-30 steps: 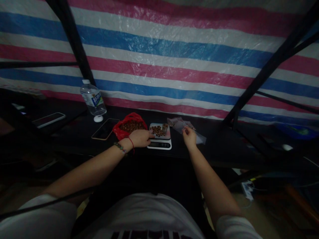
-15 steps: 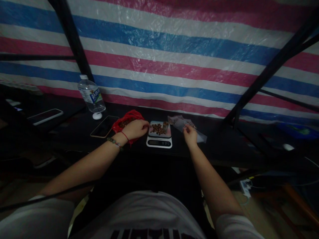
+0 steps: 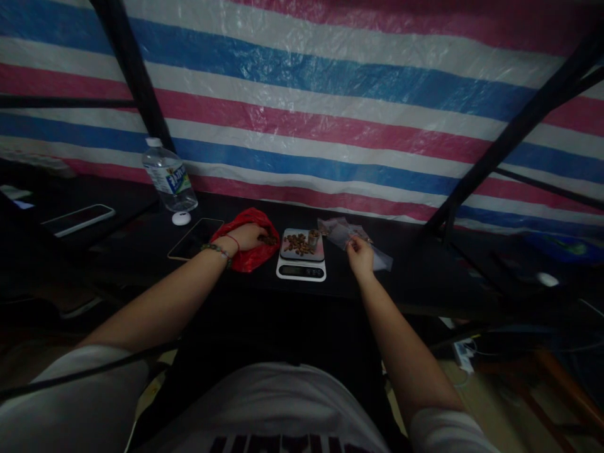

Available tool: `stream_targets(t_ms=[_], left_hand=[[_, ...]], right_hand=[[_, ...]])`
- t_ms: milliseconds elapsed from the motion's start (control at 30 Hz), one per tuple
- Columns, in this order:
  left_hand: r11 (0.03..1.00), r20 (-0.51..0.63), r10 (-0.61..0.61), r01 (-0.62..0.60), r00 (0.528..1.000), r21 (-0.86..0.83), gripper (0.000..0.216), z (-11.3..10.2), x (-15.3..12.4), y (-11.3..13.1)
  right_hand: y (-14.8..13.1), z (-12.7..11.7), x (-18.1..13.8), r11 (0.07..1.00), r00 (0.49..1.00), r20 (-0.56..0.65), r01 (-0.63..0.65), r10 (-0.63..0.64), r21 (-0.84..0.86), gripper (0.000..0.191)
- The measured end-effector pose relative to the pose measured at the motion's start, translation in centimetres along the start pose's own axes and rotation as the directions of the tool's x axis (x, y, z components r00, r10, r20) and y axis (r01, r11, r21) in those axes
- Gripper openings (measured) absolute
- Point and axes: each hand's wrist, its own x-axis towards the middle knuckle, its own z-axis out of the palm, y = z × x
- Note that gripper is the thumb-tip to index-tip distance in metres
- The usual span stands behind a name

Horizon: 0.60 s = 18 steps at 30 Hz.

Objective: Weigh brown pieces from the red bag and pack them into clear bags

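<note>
Small brown pieces [image 3: 296, 244] sat on our flat white scale [image 3: 302, 263]; a bump could have spilled them. Our left hand [image 3: 246, 237] was in a red plastic bag [image 3: 257, 258], grip too hidden to tell; our right hand [image 3: 359, 254] pinched a clear plastic bag [image 3: 383, 260].

Light dim overall; source out of view. Small white glints scattered over the upper middle of the striped sheet [image 3: 325, 78]. Black table [image 3: 415, 277] shows little surface detail. Outer edges darker than centre. Wide-lens stretch: sleeves [image 3: 89, 393] enlarged near the bottom, posts [image 3: 132, 75] splaying outward. Blue item [image 3: 561, 247] at far right smeared. Readout on scale [image 3: 284, 277] illegible.
</note>
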Motion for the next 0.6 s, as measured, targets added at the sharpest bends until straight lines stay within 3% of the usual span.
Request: stream_targets(t_ms=[367, 600], left_hand=[[0.999, -0.028, -0.046, 0.047, 0.999, 0.023, 0.03, -0.6, -0.2, -0.9], [0.999, -0.119, -0.048, 0.051, 0.992, 0.015, 0.035, -0.2, -0.8, -0.9]], right_hand=[[-0.3, -0.2, 0.1, 0.999, 0.999, 0.007, -0.039, 0.039, -0.013, 0.037], [1.1, -2.2, 0.8, 0.98, 0.974, 0.14, -0.16, 0.177, -0.121, 0.025]])
